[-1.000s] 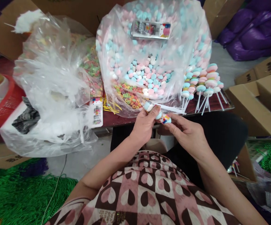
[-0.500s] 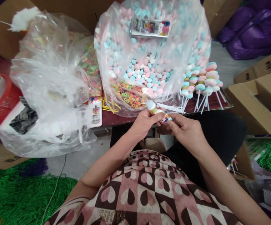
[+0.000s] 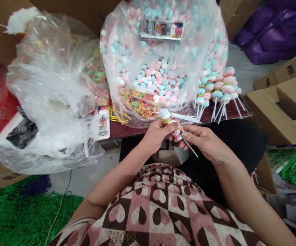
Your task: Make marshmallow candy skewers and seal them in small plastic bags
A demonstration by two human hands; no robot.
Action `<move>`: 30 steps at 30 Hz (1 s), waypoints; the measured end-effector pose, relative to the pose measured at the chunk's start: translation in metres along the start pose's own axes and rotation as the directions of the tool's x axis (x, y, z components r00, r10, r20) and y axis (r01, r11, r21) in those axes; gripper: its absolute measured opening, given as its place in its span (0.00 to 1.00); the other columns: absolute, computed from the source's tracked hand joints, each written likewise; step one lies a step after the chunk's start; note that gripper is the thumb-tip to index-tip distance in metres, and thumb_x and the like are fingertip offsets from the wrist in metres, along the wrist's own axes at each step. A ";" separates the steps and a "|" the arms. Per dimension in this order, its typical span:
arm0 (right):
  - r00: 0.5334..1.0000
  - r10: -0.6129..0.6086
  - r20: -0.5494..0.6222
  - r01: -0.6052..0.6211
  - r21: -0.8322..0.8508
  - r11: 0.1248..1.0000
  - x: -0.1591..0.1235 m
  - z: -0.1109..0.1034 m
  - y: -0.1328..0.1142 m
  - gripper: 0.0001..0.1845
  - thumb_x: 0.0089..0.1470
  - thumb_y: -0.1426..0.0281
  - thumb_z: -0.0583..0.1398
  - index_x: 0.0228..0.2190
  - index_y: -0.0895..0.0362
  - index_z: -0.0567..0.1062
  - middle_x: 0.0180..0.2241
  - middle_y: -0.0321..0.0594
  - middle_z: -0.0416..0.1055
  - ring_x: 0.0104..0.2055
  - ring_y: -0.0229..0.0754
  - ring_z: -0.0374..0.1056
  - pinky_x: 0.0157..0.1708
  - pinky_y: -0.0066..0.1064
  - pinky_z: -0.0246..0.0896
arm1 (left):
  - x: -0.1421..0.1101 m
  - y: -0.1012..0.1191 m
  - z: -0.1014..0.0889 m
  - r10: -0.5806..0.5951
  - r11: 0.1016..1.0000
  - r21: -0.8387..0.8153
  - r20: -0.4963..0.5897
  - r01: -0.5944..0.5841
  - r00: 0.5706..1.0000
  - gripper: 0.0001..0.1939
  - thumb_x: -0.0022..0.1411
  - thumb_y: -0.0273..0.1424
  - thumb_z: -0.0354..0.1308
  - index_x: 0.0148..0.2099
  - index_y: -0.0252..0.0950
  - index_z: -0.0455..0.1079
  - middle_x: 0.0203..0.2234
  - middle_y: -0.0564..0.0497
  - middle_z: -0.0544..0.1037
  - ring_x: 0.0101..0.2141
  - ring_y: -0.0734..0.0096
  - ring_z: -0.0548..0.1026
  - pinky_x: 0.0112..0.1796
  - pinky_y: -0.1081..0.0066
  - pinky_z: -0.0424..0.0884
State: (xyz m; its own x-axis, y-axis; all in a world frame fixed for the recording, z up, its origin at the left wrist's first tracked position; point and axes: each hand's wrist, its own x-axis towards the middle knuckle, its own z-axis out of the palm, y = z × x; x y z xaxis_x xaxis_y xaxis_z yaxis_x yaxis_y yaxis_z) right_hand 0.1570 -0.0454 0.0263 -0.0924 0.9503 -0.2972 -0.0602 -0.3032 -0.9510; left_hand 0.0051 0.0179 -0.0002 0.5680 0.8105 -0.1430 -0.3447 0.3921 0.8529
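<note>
Left hand (image 3: 156, 135): pinched the candy (image 3: 165, 114) midway
Right hand (image 3: 206, 140): pinched near its lower end, white stick (image 3: 193, 150) jutted below

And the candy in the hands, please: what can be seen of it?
The candy is a slanted stack of pale blue, greenish and white pieces, soft-looking, apparently in a clear wrapper with colourful print. A thin white stick juts out below. The left hand grips its middle, the right hand its lower part, by the table edge.

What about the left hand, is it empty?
No, the left hand has its thumb and fingers on a candy stick of stacked pastel pieces.
</note>
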 end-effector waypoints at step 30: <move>0.624 -0.782 0.015 0.275 -0.940 0.201 0.004 0.006 0.014 0.08 0.61 0.70 0.57 0.36 0.56 0.77 0.32 0.40 0.80 0.33 0.41 0.77 0.34 0.29 0.69 | -0.007 -0.011 0.006 0.090 0.873 0.487 -0.127 -0.016 0.988 0.26 0.59 0.31 0.55 0.60 0.37 0.68 0.39 0.51 0.78 0.34 0.74 0.71 0.41 0.72 0.67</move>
State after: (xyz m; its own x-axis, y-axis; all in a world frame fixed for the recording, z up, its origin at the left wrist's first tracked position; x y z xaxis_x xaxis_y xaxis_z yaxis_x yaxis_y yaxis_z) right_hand 0.1501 -0.0463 0.0117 -0.0259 0.8286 0.5593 0.8967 0.2666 -0.3534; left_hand 0.0100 0.0054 -0.0058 0.4350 0.8911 -0.1289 0.0539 0.1171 0.9917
